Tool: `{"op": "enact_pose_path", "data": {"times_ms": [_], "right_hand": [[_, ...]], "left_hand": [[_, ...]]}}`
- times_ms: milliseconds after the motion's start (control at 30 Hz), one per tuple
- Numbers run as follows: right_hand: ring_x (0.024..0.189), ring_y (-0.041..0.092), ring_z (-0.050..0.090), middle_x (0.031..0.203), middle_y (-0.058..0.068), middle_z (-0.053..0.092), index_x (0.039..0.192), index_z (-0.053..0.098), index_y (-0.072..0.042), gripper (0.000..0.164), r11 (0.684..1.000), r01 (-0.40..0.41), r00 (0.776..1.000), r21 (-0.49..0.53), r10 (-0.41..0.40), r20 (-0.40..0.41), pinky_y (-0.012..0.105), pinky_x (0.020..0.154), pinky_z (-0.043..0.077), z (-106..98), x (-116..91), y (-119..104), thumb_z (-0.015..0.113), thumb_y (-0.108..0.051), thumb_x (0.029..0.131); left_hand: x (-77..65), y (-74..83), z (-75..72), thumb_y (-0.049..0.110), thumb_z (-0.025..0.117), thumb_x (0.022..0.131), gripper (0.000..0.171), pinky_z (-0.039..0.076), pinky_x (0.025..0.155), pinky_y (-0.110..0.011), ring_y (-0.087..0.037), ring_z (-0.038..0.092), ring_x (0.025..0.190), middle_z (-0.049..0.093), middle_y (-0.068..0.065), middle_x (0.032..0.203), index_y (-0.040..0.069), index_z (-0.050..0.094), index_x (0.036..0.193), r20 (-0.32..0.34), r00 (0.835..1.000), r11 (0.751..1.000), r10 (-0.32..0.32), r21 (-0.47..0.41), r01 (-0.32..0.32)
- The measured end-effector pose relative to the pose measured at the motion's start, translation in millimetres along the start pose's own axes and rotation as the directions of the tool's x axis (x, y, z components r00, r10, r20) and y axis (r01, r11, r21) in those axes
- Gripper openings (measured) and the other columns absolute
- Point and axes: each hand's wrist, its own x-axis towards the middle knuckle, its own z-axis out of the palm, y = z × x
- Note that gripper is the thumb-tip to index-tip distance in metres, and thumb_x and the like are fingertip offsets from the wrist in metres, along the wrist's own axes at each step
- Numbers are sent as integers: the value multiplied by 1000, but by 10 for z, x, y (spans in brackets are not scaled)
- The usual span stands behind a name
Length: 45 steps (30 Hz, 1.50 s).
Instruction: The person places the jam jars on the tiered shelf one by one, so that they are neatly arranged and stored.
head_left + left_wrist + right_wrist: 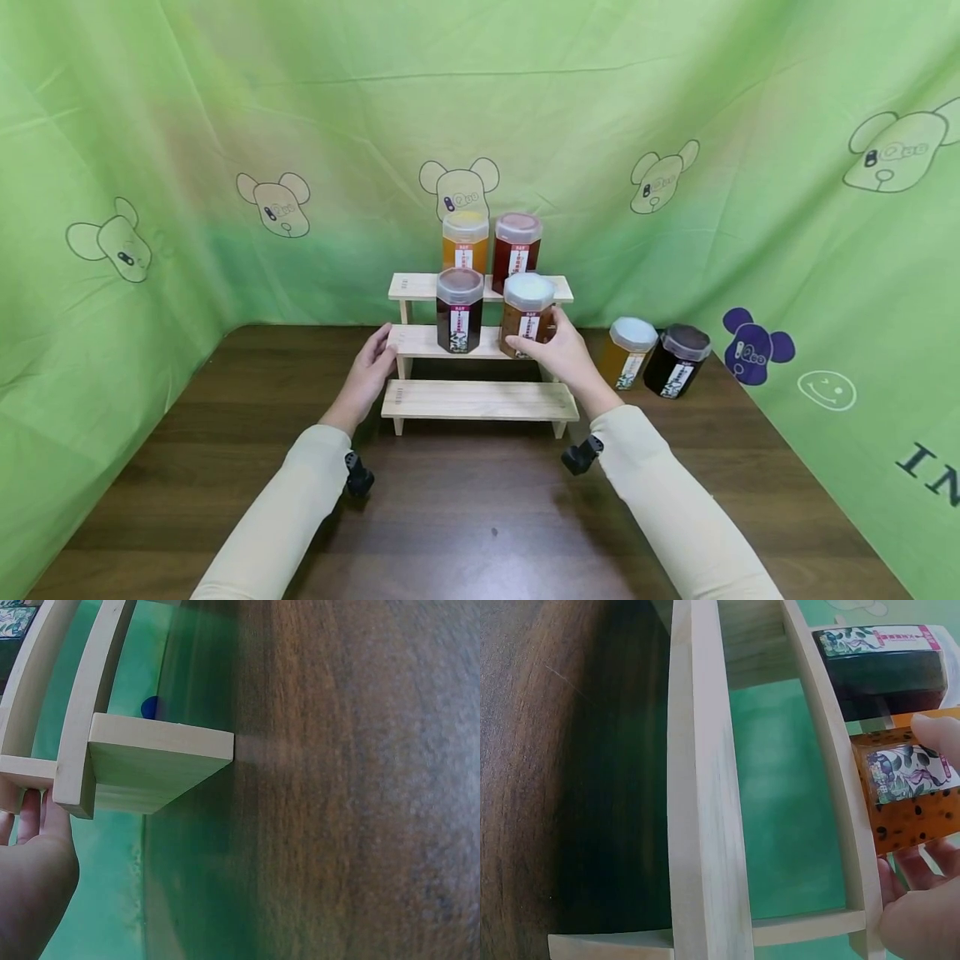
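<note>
A three-step wooden rack (480,400) stands on the table. My right hand (561,348) grips an amber jar (911,814) with dark specks and a whitish lid, at the right part of the middle step. Beside it on that step is a dark jar (460,321). On the top step stand an orange jar (465,237) with a yellow lid and a dark red jar (517,250) with a pink lid. My left hand (369,367) touches the left end of the middle step; in the left wrist view its fingertips are partly hidden behind the wood.
To the right of the rack, an amber jar with a white lid (628,354) and a black jar (677,362) stand on the brown wooden table (480,517). A green cloth (360,108) with printed mouse heads hangs behind and along the sides.
</note>
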Motion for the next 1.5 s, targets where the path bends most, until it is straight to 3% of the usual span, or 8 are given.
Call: {"op": "enact_pose_path", "data": {"times_ms": [467,833,1100,1500], "right_hand": [[126,33,48,141,18,49,147,35,-5,88,999,-41,999,-13,41,17,50,105,45,17,35,-26,82,-42,83],[124,33,48,140,18,49,147,35,-5,86,998,-55,998,-13,55,8,49,104,45,22,26,-26,82,-41,84],[126,33,48,142,17,49,148,35,-6,89,997,-71,997,-21,71,-8,50,106,44,38,20,-10,82,-44,83],[130,32,46,144,19,46,150,30,-5,93,999,-34,999,-33,33,-13,47,110,40,30,-17,10,82,-43,83]], "left_hand": [[15,-16,-30,17,41,110,54,30,117,-44,-29,34,142,34,-20,153,8,23,160,7,1000,1000,-5,3,5],[-20,-33,-19,22,44,108,57,33,115,-46,-33,36,141,35,-25,152,5,24,159,5,998,998,60,14,-60],[0,-34,-24,15,41,109,54,30,117,-44,-31,33,143,32,-23,155,6,22,160,13,1000,1000,10,-8,-10],[5,-27,-13,15,40,109,54,31,116,-45,-31,33,143,32,-23,155,6,22,160,17,1000,1000,11,-10,-11]]}}
